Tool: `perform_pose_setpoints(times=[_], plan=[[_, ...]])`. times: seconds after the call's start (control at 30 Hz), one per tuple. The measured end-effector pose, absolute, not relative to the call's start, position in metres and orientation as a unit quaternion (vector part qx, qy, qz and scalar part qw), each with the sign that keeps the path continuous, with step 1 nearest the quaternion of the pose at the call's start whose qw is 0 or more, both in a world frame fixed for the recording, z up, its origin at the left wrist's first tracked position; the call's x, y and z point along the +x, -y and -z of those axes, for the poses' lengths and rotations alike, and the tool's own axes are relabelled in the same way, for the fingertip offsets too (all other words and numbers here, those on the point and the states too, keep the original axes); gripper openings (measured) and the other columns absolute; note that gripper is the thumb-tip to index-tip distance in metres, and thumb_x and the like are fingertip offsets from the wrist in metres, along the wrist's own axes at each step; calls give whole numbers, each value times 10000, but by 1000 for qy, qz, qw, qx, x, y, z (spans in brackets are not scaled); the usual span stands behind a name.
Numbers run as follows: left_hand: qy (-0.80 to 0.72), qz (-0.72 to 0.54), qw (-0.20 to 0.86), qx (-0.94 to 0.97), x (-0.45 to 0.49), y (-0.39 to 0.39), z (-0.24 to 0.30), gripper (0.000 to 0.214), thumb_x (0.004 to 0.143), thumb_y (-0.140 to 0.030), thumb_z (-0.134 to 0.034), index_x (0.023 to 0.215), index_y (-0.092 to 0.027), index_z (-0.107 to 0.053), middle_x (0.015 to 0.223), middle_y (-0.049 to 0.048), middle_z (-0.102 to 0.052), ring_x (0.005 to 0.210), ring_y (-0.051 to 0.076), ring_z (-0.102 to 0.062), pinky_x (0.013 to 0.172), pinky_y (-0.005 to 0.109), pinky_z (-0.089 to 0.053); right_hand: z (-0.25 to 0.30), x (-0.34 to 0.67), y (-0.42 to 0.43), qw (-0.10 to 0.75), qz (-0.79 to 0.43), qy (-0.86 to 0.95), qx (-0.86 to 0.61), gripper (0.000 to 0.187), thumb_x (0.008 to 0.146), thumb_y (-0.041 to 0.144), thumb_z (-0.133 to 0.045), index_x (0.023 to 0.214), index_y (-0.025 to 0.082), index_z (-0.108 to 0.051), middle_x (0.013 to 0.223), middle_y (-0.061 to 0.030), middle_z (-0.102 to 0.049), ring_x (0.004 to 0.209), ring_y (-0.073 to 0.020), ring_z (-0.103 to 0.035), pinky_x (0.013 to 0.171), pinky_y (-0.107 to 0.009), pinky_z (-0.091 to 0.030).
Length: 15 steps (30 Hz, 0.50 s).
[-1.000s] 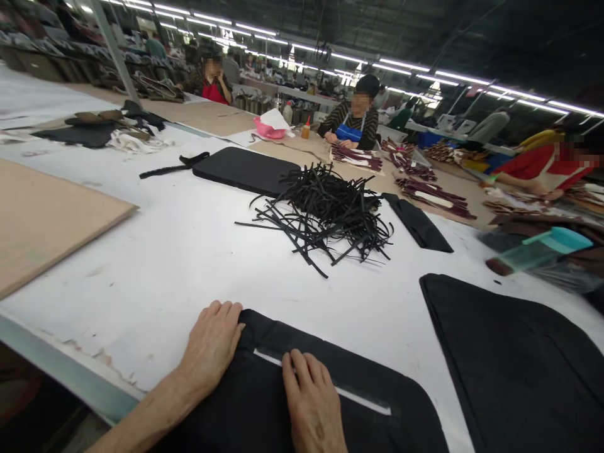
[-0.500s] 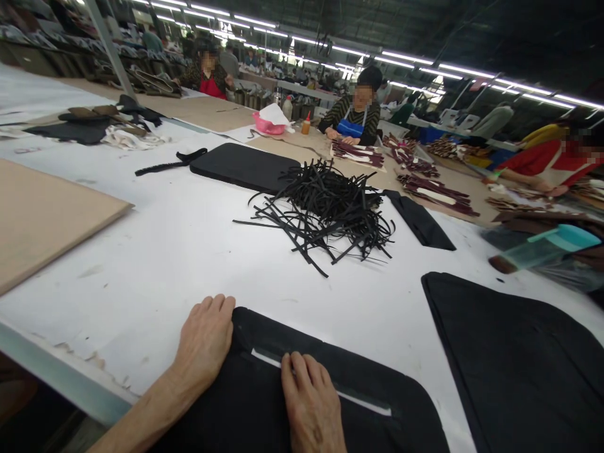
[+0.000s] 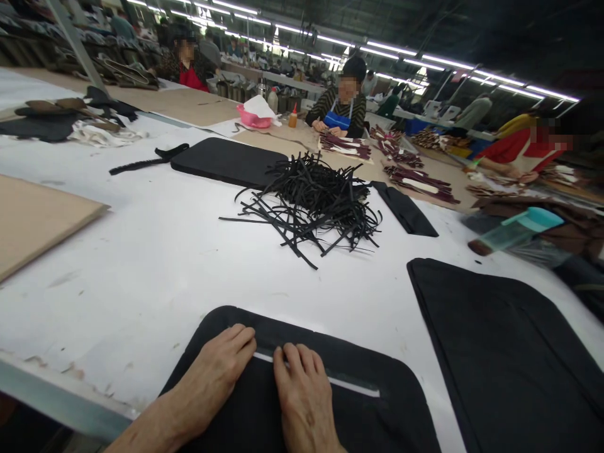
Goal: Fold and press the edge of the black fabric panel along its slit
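Before me on the white tabletop lies a black panel (image 3: 372,423) with rounded corners, soft-looking like leather or fabric. A long narrow slit (image 3: 353,386) runs across it and shows white. My left hand (image 3: 221,358) rests on the panel, its bent fingertips at the slit's left end. Just right of it, my right hand (image 3: 304,390) lies with fingers extended and slightly bent over the middle of the slit. Both hands press from above; neither visibly lifts anything. The left thumb is hidden.
Farther back is a heap of thin black strips (image 3: 325,195), beside a flat black stack (image 3: 226,160). More black panels (image 3: 509,340) lie at right, near a teal-lidded plastic bottle (image 3: 523,228). Brown board (image 3: 42,220) is at left. Several co-workers sit beyond.
My left hand has moved right from the panel's left edge to the slit's left end. My right hand stays at the slit. The view has shifted slightly.
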<state>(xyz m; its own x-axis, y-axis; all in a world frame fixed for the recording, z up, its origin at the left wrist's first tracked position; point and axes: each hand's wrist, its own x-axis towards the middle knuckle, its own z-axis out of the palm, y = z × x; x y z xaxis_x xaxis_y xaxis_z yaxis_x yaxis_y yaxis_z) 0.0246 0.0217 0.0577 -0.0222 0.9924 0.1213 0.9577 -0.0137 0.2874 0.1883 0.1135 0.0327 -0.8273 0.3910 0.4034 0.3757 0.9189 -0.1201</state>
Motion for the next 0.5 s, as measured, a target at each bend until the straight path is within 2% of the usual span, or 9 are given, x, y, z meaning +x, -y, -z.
perform_pose_setpoints(times=[0.2,0.37,0.5], plan=[[-678,-157,9,718,19,-17,-57,354,769,29,-403,1020,-113,-607,1068,92,-629,1005,200,-554,900,312,-499,-46,185,-115,148,-81,958,-231,372,717,-21,-494,1016,177,-593,881,-63,-594,743,-238,-513,633,-358,-442],[-684,-171,-7,709,20,-16,-59,354,764,33,-416,1016,-115,-615,1071,86,-630,1019,212,-542,906,331,-493,-55,183,-121,174,-174,936,-253,268,824,-8,-419,893,208,-562,824,-38,-544,733,-204,-499,669,-321,-440],[-693,-182,29,697,21,-14,-55,322,770,33,-446,1000,-116,-615,1072,92,-610,1026,227,-514,910,358,-480,-52,181,-121,162,-140,949,-231,226,799,-14,-467,837,189,-560,805,-44,-531,724,-212,-487,643,-331,-437]])
